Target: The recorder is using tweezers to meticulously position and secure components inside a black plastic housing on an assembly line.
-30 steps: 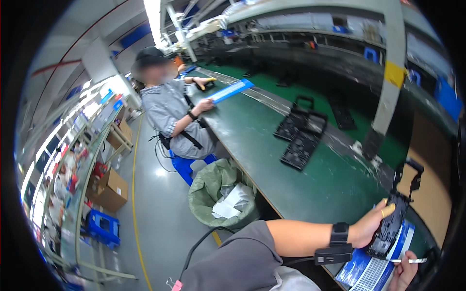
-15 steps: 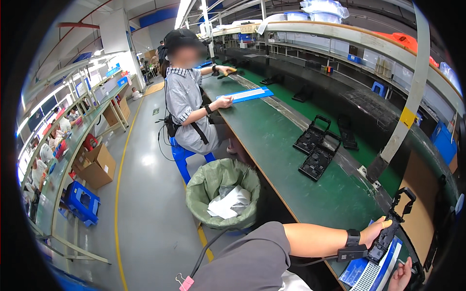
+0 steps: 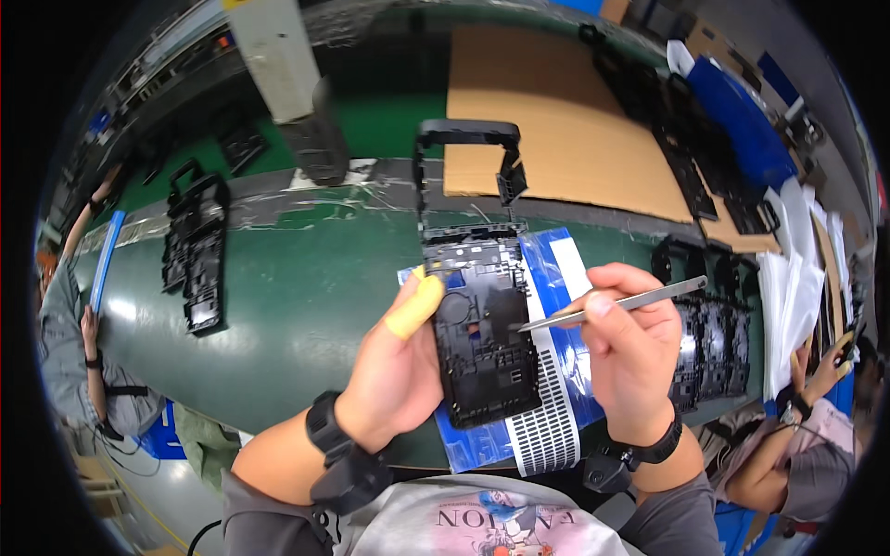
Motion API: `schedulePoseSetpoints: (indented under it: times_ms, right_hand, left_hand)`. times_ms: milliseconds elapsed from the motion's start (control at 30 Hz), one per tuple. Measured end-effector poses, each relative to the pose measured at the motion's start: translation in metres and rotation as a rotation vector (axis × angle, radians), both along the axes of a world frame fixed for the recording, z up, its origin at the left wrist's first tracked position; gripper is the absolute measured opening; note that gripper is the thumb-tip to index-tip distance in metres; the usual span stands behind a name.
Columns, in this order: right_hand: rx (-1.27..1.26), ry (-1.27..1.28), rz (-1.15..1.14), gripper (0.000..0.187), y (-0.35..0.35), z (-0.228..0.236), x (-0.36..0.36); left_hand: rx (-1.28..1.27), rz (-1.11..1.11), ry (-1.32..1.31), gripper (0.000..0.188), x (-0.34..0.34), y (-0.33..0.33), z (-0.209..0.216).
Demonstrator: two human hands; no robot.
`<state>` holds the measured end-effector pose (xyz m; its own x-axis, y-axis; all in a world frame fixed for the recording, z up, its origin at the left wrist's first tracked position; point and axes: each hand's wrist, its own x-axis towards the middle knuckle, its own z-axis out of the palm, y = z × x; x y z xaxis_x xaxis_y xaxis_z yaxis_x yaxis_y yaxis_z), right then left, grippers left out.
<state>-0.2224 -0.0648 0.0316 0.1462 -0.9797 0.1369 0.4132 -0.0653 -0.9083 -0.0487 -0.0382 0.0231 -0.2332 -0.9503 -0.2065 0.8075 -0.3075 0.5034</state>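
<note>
- Housing [image 3: 487,329]: held over the counter [image 3: 297,306], its lower end above the blue packet [image 3: 476,448]. Contact between housing and packet cannot be determined.
- Left hand [image 3: 399,371]: curled around the left edge of the housing, gripping it, thumb over the front face.
- Right hand [image 3: 630,352]: right of the housing, fingers pinched on the tweezers [image 3: 630,302]. The tip lies over the right half of the housing; contact, or a part in the tip, cannot be confirmed.
- Risk, scratch or part damage: likely if the tip skids across the housing. Probable cause: steep pressure or a slack pinch.
- Risk, misalignment: the housing may pivot under tip pressure, since the visible grip is on its left side only.
- Risk, disturbed labels: the label sheet [image 3: 547,431], below and right of the housing, may crease or shift if the housing drops onto it.
- Change: 0.5 s earlier, the right hand is below and right of the housing; now it is directly beside it, tweezers across the face.
- Change: the view now centres on the housing. The left hand's hold on it is unchanged.
</note>
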Motion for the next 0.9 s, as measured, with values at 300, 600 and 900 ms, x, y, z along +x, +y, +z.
schedulePoseSetpoints:
  times_ms: [300,600,900]
  right_hand:
    - [0.099,-0.010,0.116,0.020,0.020,-0.006,0.002]
    - [0.117,0.040,0.144,0.020,0.023,-0.009,0.008]
    - [0.094,-0.003,0.138,0.021,0.023,-0.011,0.010]
  left_hand:
    - [0.031,0.038,-0.039,0.039,-0.010,0.018,-0.003]
    - [0.037,0.042,-0.056,0.041,-0.010,0.021,-0.003]
    - [0.015,0.005,0.037,0.039,-0.008,0.021,-0.003]
